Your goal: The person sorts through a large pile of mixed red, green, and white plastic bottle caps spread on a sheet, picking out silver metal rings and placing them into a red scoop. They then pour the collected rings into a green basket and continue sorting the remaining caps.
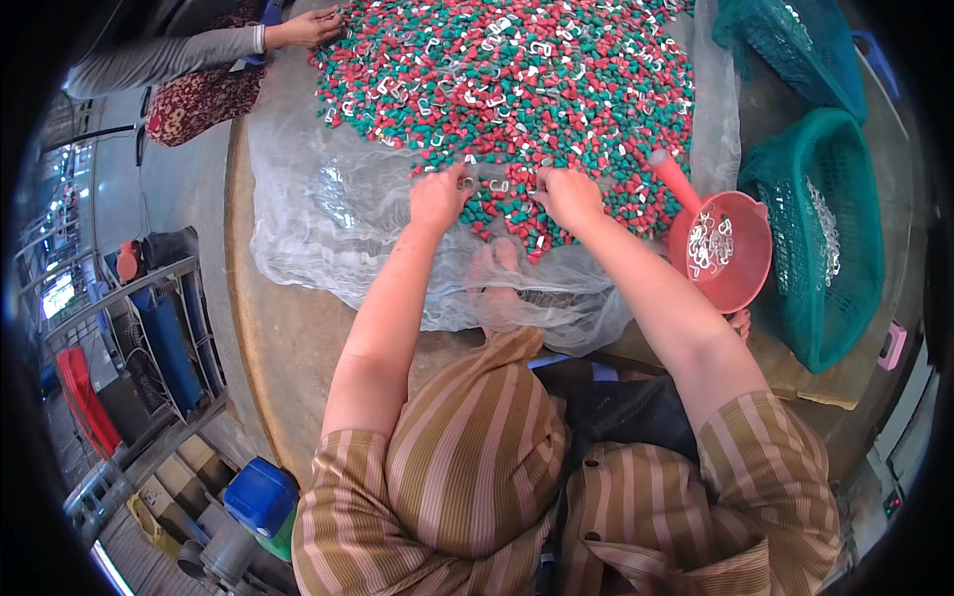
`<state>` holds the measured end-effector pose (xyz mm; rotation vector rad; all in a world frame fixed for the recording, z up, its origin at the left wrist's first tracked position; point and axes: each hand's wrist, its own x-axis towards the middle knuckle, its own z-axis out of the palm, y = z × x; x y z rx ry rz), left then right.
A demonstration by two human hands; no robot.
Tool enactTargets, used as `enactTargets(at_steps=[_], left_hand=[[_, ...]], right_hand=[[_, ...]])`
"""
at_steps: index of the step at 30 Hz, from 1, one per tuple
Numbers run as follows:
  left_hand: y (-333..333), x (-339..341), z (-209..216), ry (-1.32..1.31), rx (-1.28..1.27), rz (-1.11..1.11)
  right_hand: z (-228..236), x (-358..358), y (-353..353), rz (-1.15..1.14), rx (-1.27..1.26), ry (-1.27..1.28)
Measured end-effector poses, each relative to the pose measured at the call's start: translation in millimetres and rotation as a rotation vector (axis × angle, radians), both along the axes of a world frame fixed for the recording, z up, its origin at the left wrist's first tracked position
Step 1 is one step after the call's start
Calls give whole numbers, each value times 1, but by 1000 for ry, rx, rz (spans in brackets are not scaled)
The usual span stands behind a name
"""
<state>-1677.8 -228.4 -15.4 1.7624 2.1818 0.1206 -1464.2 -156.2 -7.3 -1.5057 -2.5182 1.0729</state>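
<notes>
My left hand (435,202) is at the near edge of a wide heap of small red and green pieces (556,94), its fingers pinched together. A small pale clip shows at those fingertips. Just to the right, my right hand (572,203) is also closed, thumb against fingers over the pieces; whatever it pinches is too small to name. Between the two hands lies a white open-loop clip (499,186). More white clips are scattered through the heap. Under everything spreads a translucent mesh sheet (328,214).
Right of the heap, a red long-handled scoop (752,260) holds several white clips. Beyond it are a green net-lined basket (863,199) and another green netted basket (790,70). Another person's hand (306,28) touches the heap's far left. A blue jerrycan (260,495) stands lower left.
</notes>
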Motion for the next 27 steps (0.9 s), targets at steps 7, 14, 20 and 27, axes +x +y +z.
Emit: enactTargets(at_steps=[7, 14, 20, 27], left_hand=[[9, -18, -8, -1106, -202, 329], [22, 25, -9, -198, 84, -289], [21, 36, -15, -50, 36, -447], [27, 20, 12, -519, 75, 96]], right_hand=[[5, 5, 10, -352, -829, 586], [-7, -6, -10, 113, -167, 93], [-3, -3, -14, 363, 56, -88], [-1, 18, 15, -527, -892, 579]])
